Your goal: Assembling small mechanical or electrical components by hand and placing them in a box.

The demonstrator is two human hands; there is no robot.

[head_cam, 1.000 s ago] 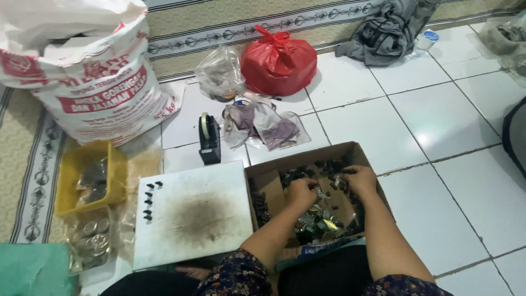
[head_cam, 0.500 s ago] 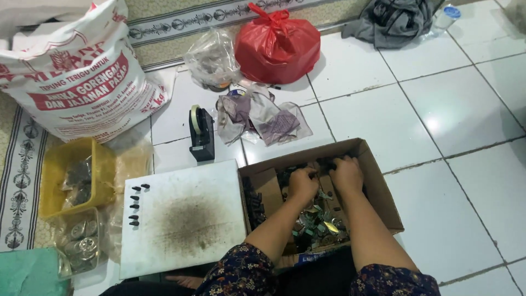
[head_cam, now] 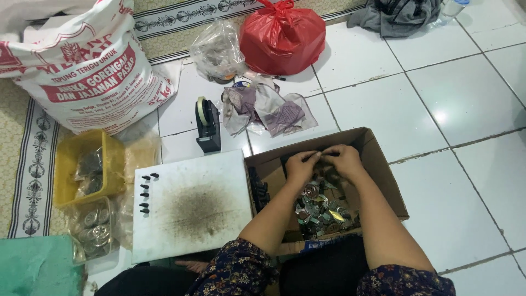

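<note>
White floor tiles (head_cam: 466,98) are filling most of the view, with a patterned mat running along the far and left edges. On that mat a big white printed sack (head_cam: 82,71) is slumping, and a knotted red plastic bag (head_cam: 282,35) is sitting to its right beside a clear bag of small parts (head_cam: 219,52); a grey cloth bundle (head_cam: 397,13) is lying at the far edge. Nearer the person, a white board (head_cam: 192,205) with a dark smudge is lying flat, a short row of small black pieces (head_cam: 145,192) lining up along its left side, while a yellow tub (head_cam: 87,167) and a clear tub of round metal discs (head_cam: 93,233) are standing further left. A black tape dispenser (head_cam: 207,126) is standing just beyond the board. Right of the board, touching it, an open cardboard box (head_cam: 383,175) is holding a heap of small shiny metal parts (head_cam: 323,211). Both hands are working inside the box over its far half: the left hand (head_cam: 301,167) and right hand (head_cam: 344,160) are meeting fingertip to fingertip, fingers curling together around something small and dark, too small to identify. The heap is lying just below and toward the person from the fingers, equally near either hand, with no clear long axis.
</note>
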